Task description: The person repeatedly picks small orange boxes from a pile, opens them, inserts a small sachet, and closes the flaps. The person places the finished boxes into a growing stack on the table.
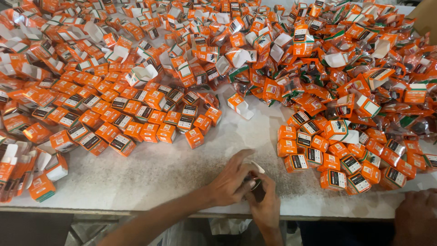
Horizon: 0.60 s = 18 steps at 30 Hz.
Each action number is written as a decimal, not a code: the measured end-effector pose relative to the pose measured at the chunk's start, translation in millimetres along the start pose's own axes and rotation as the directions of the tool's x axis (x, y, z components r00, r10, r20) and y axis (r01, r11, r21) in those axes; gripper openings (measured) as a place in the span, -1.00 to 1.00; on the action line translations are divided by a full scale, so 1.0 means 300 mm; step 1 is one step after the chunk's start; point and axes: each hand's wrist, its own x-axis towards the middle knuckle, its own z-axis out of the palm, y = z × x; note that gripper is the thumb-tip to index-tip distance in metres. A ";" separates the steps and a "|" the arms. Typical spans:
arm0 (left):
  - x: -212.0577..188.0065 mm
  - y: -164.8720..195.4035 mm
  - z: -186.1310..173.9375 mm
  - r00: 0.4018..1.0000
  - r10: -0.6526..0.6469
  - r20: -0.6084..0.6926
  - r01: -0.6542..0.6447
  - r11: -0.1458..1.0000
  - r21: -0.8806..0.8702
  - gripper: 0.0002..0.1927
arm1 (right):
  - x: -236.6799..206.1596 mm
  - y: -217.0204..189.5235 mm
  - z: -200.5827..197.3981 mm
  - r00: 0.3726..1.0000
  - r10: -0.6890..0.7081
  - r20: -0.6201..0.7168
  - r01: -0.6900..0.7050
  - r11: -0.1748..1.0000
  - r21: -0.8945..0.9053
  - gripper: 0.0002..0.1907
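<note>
A small box (255,175), with a white flap showing at its top and a dark part lower down, sits between the person's two hands at the near edge of the worktop (159,177), a little right of the middle of the view. It is mostly covered, so its long axis cannot be told for sure; the white flap points up and away from the person, toward the far side. The left hand (230,180) comes in from the lower left, its forearm slanting across the worktop's edge, and its fingers wrap over the box from the left and above. The right hand (264,205) rises from below, just off the worktop's near edge, and presses against the box from underneath and to the right. Both hands are together, closed around the one box, touching each other. Neither is clearly nearer: both are already on it. Just to the right, near the hands, stand rows of shut orange boxes (337,159) with dark labelled tops. To the left, well apart, lies another ordered group of shut orange boxes (127,123). Beyond them the far half of the worktop is heaped with open orange boxes and clear packets (282,54). At the lower right corner another person's hand (416,216) rests by the edge.
</note>
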 end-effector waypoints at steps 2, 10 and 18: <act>-0.016 -0.014 -0.021 0.991 -0.110 -0.082 0.091 0.974 -0.206 -0.45 | 0.002 0.006 0.000 0.999 0.038 0.027 -0.038 0.999 0.004 -0.34; 0.011 -0.050 0.085 0.934 -0.349 0.081 0.350 0.937 0.004 -0.62 | -0.015 0.018 0.011 0.999 -0.031 -0.016 0.031 0.999 -0.040 -0.24; 0.002 -0.103 0.081 0.918 -0.346 0.196 0.372 0.920 -0.120 -0.59 | 0.008 -0.002 -0.007 0.973 -0.226 0.051 0.232 0.948 -0.219 -0.40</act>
